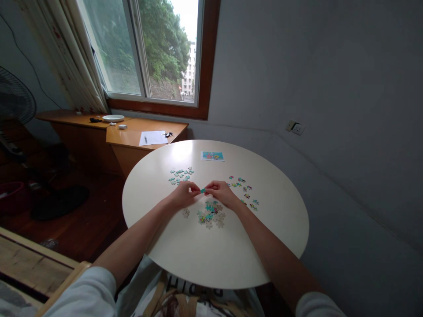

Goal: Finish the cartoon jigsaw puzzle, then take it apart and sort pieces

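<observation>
Between my two hands, above the middle of the round white table [185, 259], is a small teal jigsaw puzzle piece [202, 190]. My left hand [184, 194] pinches its left side, and the fingers of my right hand [221, 193] close on its right side. A mixed heap of puzzle pieces [211, 213], some face down, lies just below the hands. Mostly teal pieces [180, 175] are spread beyond my left hand. More colourful ones [247, 189] lie scattered to the right of my right hand. A small picture card [212, 156] rests near the table's far edge.
Behind the table at left stands a wooden desk [178, 127] with a sheet of paper [153, 138], keys [168, 134] and a white plate [113, 118]. A standing fan [15, 97] is at far left. A grey wall [330, 110] borders the right side.
</observation>
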`<state>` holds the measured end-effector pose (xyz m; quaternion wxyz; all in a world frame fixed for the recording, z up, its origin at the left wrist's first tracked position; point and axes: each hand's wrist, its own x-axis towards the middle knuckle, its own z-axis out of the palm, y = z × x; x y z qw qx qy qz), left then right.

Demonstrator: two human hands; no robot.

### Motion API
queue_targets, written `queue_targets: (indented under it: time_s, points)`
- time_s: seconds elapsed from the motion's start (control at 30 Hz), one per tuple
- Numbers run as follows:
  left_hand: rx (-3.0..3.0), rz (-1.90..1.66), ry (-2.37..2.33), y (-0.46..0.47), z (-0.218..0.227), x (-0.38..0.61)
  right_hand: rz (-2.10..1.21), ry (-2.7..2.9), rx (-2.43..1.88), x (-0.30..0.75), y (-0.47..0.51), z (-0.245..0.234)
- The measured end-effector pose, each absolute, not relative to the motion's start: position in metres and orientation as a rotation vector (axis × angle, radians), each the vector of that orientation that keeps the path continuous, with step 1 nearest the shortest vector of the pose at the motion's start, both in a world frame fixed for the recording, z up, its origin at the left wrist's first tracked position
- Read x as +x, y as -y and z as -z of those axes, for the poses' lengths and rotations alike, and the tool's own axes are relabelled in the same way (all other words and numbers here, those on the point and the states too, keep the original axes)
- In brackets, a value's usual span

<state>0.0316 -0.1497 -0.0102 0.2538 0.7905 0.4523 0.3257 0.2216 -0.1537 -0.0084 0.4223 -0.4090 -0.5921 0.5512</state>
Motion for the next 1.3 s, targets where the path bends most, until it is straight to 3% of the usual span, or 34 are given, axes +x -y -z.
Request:
queue_targets:
  time_s: [1.0, 1.3]
  points:
    - [2.147, -0.905, -1.219, 0.148, 0.006, 0.028, -1.323, 1.512, -1.066, 0.222, 0.155, 0.004]
    - [2.079, -1.042, -1.421, 0.138, 0.004, 0.015, -1.229, 2.002, -1.196, 0.242, 0.162, -0.008]
